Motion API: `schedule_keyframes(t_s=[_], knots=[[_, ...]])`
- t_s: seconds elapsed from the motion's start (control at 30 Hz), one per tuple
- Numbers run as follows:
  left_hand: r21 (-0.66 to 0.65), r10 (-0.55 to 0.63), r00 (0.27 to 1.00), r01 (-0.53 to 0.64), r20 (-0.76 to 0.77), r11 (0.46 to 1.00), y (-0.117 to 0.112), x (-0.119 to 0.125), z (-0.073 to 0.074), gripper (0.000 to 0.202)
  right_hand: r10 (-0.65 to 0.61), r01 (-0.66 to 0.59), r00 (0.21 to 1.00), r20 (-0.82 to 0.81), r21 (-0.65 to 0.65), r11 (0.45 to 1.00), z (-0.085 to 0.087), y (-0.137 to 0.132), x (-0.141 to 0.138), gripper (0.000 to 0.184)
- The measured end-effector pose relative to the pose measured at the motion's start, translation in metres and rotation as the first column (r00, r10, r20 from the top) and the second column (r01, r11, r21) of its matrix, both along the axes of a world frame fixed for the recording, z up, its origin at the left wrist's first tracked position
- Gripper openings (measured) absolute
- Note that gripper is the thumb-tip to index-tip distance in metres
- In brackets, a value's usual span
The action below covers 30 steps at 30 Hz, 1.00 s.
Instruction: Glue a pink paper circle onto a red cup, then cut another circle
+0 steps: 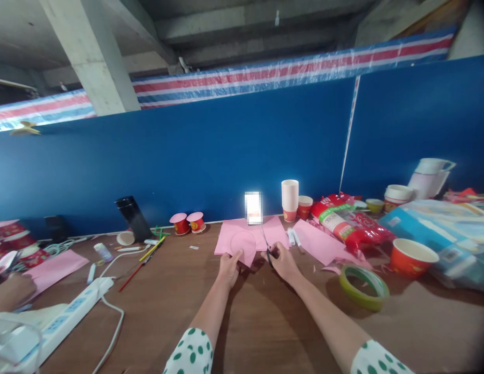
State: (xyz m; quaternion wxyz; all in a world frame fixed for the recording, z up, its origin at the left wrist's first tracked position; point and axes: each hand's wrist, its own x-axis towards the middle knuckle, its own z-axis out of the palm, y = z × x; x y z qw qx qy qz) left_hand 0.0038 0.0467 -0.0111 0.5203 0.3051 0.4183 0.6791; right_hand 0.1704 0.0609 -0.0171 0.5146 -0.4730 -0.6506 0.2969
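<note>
My left hand [229,268] pinches the lower edge of a piece of pink paper [244,243], which has a circle outlined on it. In my right hand [283,261] is a pair of scissors [266,240], its blades pointing up and away, just right of the paper piece. I cannot tell whether the blades touch the paper. Behind both hands lie more pink sheets [275,226] flat on the table. A bright, blurred-out upright object [253,208] stands at their back edge.
Stacked paper cups [289,200], a red plastic bag [354,223], green tape [362,288] and an orange cup [413,258] stand to the right. Leftward are two small red cups with pink tops [180,223], a black bottle [132,218], a power strip [66,322] and another person's hand [13,293].
</note>
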Motion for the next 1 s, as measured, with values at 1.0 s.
schedule_keyframes(t_s=[1.0], knots=[[0.014, -0.078, 0.995, 0.079, -0.055, 0.997, 0.006, -0.006, -0.015, 0.045, -0.005, 0.007, 0.992, 0.125, -0.014, 1.000, 0.009, -0.005, 0.000, 0.020]])
